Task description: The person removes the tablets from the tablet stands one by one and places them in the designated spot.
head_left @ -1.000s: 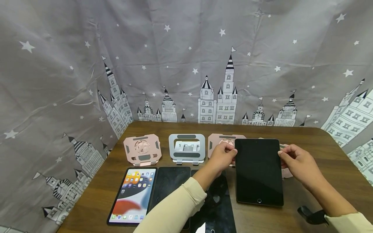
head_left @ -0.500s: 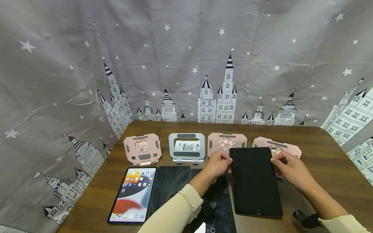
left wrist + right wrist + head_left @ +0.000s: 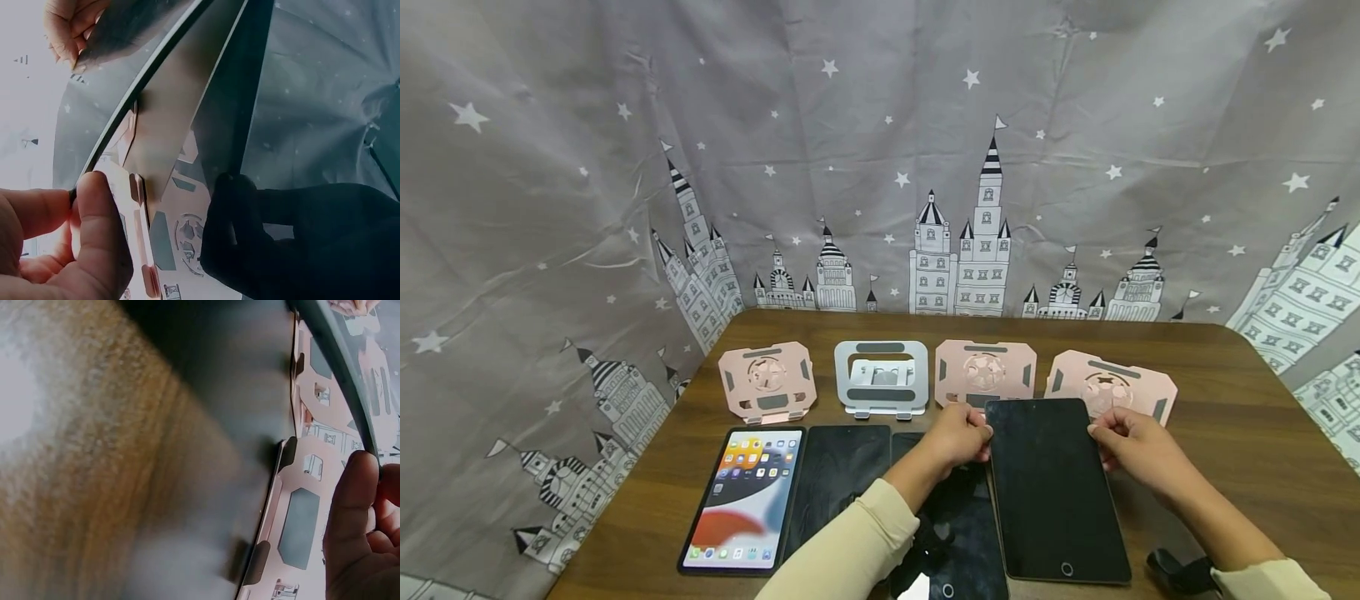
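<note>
A black tablet [image 3: 1052, 492] with a dark screen and a round home button is held by both hands near its upper end. My left hand [image 3: 958, 435] pinches its left edge, thumb and finger together, as the left wrist view shows at the tablet's rim [image 3: 142, 84]. On the opposite edge, my right hand [image 3: 1138, 446] pinches with thumb and fingertips. In the head view the tablet's lower end lies beside a dark tablet [image 3: 962, 533] on the table, partly hidden by my left forearm. That glossy screen mirrors the left hand in the left wrist view.
Behind the tablets stand a pink stand [image 3: 767, 379], a silver-grey stand [image 3: 880, 379] and two more pink stands, the rightmost [image 3: 1112, 385] slightly turned. A tablet with a lit home screen [image 3: 745, 500] and another dark tablet [image 3: 835, 492] lie left on the wooden table [image 3: 1225, 400].
Both hands have brought the black tablet down and toward the near edge, slightly to the left. The rightmost pink stand, mostly covered before, now shows behind it.
</note>
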Demonstrator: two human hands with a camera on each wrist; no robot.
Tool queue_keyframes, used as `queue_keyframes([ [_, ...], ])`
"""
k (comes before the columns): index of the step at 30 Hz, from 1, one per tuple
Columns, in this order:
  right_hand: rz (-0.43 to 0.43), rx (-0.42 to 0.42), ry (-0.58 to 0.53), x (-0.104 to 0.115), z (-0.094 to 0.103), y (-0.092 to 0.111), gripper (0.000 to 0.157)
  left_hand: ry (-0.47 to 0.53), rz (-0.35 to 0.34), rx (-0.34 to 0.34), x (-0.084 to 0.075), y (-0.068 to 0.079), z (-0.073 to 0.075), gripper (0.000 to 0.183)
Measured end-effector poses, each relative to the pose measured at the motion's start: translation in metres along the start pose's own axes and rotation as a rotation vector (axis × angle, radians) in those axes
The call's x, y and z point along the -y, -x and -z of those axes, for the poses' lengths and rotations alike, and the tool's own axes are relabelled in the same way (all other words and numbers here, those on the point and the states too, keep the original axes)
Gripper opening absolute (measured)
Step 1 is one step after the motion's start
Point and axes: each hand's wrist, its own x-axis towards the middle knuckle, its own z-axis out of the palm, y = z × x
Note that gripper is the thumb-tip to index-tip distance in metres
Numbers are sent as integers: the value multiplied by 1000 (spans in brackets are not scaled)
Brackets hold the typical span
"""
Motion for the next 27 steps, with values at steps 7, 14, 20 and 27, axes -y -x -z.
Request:
queue_keyframes([
  [7,13,40,35,-5,-3,1,14,-128,20,-5,0,5,0,23],
  [14,6,115,40,-8,-6,1,12,-190,33,-6,3,8,1,25],
  [20,6,143,52,-10,-9,3,13,-248,15,17,10,9,2,31],
  [27,-33,174,52,-16,-12,3,11,-346,27,19,13,9,2,31],
])
